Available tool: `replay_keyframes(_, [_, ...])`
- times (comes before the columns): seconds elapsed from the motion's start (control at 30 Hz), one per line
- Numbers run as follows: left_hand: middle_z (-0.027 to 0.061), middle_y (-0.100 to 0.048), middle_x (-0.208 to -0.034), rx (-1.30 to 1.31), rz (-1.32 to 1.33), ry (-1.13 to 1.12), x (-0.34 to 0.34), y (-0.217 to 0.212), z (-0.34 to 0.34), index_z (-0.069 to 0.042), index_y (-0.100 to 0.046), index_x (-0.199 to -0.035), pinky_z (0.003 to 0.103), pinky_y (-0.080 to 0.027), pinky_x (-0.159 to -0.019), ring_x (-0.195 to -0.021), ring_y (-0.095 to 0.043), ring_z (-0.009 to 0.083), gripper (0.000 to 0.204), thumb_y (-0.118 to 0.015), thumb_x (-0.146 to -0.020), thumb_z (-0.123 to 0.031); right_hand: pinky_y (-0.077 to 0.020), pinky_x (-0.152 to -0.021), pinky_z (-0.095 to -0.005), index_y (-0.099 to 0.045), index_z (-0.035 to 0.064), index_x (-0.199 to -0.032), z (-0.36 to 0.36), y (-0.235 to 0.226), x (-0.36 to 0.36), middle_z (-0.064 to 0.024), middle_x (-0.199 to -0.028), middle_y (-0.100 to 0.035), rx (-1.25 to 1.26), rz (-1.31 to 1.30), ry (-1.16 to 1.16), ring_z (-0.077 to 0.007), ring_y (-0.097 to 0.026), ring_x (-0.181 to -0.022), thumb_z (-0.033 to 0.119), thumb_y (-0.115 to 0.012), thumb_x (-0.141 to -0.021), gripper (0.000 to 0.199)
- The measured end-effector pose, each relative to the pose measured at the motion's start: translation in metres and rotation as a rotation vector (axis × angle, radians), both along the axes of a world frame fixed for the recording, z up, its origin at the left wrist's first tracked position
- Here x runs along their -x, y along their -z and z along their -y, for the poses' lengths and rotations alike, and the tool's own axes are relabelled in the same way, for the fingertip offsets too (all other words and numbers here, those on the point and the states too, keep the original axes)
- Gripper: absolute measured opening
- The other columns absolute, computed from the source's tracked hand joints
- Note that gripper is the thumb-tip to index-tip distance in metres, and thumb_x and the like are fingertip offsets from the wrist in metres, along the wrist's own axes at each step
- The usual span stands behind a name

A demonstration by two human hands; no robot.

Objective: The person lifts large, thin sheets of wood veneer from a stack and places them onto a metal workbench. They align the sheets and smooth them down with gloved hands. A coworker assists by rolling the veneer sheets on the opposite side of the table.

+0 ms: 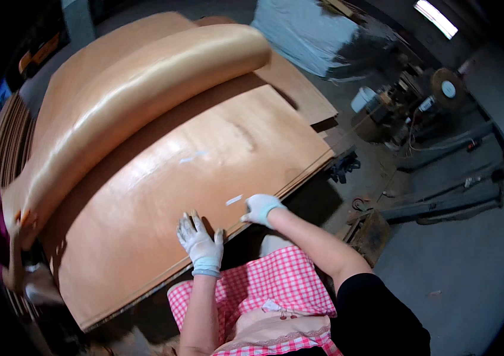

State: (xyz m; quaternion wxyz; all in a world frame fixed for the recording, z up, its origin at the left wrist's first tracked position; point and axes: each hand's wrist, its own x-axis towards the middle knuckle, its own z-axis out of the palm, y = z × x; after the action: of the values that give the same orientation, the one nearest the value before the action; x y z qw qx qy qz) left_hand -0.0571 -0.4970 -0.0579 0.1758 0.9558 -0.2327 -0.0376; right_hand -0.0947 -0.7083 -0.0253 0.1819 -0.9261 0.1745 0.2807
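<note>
A stack of thin tan wood veneer sheets (145, 219) lies in front of me, its near edge close to my apron. My left hand (200, 242), in a white glove with dirty fingertips, rests on the top sheet with fingers stretched out, holding nothing. Further right, my gloved right hand (261, 209) is closed at the sheet's near edge, fingers curled over it and partly hidden. A short white strip (234, 200) sticks to the surface beside it. Across the far side, a large sheet (145, 95) bends up in a long glossy roll.
Another person's hand (23, 228) touches the rolled sheet's left end. More sheets (299, 89) lie beneath at the far right. Beyond are a white bucket (363, 98), a machine with a round disc (447, 89), a metal frame (442, 204) on the floor and a pale plastic cover (299, 35).
</note>
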Motion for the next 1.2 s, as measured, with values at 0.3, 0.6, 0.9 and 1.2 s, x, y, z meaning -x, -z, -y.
replay_keyframes(0.3, [0.0220, -0.027, -0.151, 0.046, -0.042, -0.071, 0.001, 0.017, 0.001, 0.000, -0.024, -0.146, 0.045, -0.014, -0.116, -0.141, -0.022, 0.0357, 0.099, -0.077, -0.069, -0.031, -0.0493, -0.088, -0.0421, -0.068, 0.0124, -0.106, 0.209, 0.006, 0.068, -0.0157, -0.108, -0.067, 0.033, 0.134, 0.111, -0.0326, -0.063, -0.101, 0.026, -0.057, -0.085, 0.027])
replay_keyframes(0.6, [0.0203, -0.028, -0.150, 0.010, -0.041, -0.085, 0.001, 0.012, -0.005, -0.004, -0.033, -0.143, 0.046, -0.017, -0.115, -0.139, -0.023, 0.0367, 0.091, -0.078, -0.067, -0.027, -0.0474, -0.092, -0.0420, -0.065, 0.0074, -0.113, 0.319, 0.016, 0.072, -0.0165, -0.114, -0.064, 0.241, -0.028, 0.382, -0.0345, -0.059, -0.108, 0.028, -0.062, -0.086, 0.034])
replay_keyframes(0.9, [0.0231, -0.039, -0.141, 0.130, 0.035, -0.081, 0.005, 0.012, 0.004, -0.001, -0.045, -0.132, 0.046, -0.026, -0.111, -0.131, -0.034, 0.0384, 0.076, -0.076, -0.068, -0.025, -0.0447, -0.092, -0.0432, -0.058, -0.0034, -0.116, 0.285, 0.043, 0.119, -0.0255, -0.114, -0.061, 0.200, 0.647, 0.925, -0.0419, -0.055, -0.109, 0.021, -0.057, -0.092, 0.035])
replay_keyframes(1.2, [0.0152, -0.063, -0.094, 0.705, -0.017, 0.275, 0.071, -0.051, 0.002, -0.004, -0.063, -0.097, 0.040, -0.051, -0.079, -0.087, -0.062, 0.0329, 0.030, -0.075, -0.073, -0.019, -0.0468, -0.083, -0.0280, -0.058, -0.0013, -0.097, -0.043, -0.036, 0.099, -0.0153, -0.110, -0.062, -0.908, 0.753, 0.402, -0.0175, -0.058, -0.096, 0.003, -0.058, -0.087, 0.011])
